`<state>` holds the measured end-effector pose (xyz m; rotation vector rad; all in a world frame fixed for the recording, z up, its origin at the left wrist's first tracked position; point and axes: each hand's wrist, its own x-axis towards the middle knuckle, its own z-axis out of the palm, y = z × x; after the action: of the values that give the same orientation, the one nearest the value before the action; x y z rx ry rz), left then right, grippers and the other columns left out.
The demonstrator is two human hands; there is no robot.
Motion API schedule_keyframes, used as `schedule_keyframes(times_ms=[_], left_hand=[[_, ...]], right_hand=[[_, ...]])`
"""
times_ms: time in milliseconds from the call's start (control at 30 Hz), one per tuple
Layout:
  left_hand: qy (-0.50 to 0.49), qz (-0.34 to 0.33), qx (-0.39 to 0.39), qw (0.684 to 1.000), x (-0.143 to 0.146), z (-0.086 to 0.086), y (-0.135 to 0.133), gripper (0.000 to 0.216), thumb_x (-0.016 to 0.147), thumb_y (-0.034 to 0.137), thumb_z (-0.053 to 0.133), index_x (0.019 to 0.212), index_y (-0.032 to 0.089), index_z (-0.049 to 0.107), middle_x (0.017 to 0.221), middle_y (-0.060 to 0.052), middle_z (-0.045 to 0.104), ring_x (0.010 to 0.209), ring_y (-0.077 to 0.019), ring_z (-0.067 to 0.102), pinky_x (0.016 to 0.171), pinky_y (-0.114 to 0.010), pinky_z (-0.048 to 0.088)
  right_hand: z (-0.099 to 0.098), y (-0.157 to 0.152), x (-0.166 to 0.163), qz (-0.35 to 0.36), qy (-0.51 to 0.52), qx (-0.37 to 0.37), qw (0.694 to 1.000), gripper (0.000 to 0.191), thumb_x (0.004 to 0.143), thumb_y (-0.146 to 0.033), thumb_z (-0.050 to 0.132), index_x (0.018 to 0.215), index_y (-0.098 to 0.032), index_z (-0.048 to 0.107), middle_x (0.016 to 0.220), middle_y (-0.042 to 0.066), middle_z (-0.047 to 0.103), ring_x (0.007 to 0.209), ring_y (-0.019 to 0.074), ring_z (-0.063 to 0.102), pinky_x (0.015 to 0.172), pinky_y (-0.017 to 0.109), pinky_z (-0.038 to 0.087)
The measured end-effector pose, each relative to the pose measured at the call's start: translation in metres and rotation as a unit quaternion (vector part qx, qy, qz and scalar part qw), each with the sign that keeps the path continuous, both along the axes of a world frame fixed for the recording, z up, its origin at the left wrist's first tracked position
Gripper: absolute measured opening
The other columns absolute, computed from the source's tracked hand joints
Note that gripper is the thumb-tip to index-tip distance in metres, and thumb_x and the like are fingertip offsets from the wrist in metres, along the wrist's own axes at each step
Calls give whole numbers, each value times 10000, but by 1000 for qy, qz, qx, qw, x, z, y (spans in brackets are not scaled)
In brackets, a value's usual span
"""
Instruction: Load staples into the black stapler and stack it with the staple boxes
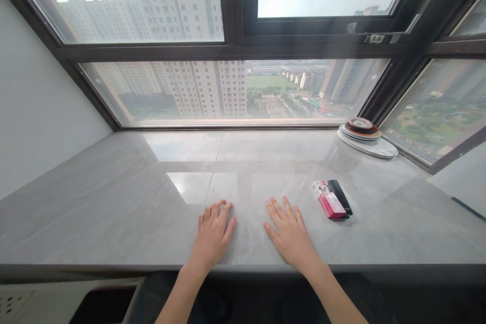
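Note:
My left hand [213, 235] rests on the grey marbled counter [114, 212], fingers slightly bent and apart, with nothing in it. Flat on the same surface lies my right hand [290, 233], its fingers spread and holding nothing. To the right of that hand, not touched, is a small pink and white box [331, 203]. A black stapler-like object [340, 196] lies along the box's right side; its exact kind is unclear. Both seem to sit on or in clear plastic.
At the far right corner stands a stack of plates and round boards [366, 144] by the window. A dark window frame [231, 52] borders the counter's back. A white wall [41, 101] closes the left side. The counter's front edge [250, 267] runs beneath my wrists.

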<state>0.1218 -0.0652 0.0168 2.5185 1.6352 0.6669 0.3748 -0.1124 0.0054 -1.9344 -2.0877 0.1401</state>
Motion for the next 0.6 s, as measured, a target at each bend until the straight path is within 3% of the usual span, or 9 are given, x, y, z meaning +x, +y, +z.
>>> schedule_keyframes(times_ms=[100,233,600], left_hand=[[69,-32,10,997,16,-9,-1,592,1048,514,385,1586,267,380,1659,-74,352,1544,-318,268,1241,-565,227],[90,-17,-1,996,35,-14,-2,731,1028,618,338,1635,214,286,1717,-80,201,1594,-358,94,1253,-621,154],[90,-16,-17,996,30,-13,-1,722,1036,630,312,1646,248,251,1727,-45,155,1601,-316,93,1269,-600,163]], right_hand=[[-3,1,-8,-28,-51,1,998,626,1054,-542,331,1646,-352,251,1723,-47,157,1598,350,-11,1253,641,88],[-4,3,-14,-46,-76,2,996,642,1050,-561,323,1651,-367,210,1727,-47,127,1592,379,-2,1232,678,80],[-3,2,-16,-48,-81,7,996,664,1038,-595,325,1652,-365,219,1726,-36,154,1592,376,20,1233,670,80]])
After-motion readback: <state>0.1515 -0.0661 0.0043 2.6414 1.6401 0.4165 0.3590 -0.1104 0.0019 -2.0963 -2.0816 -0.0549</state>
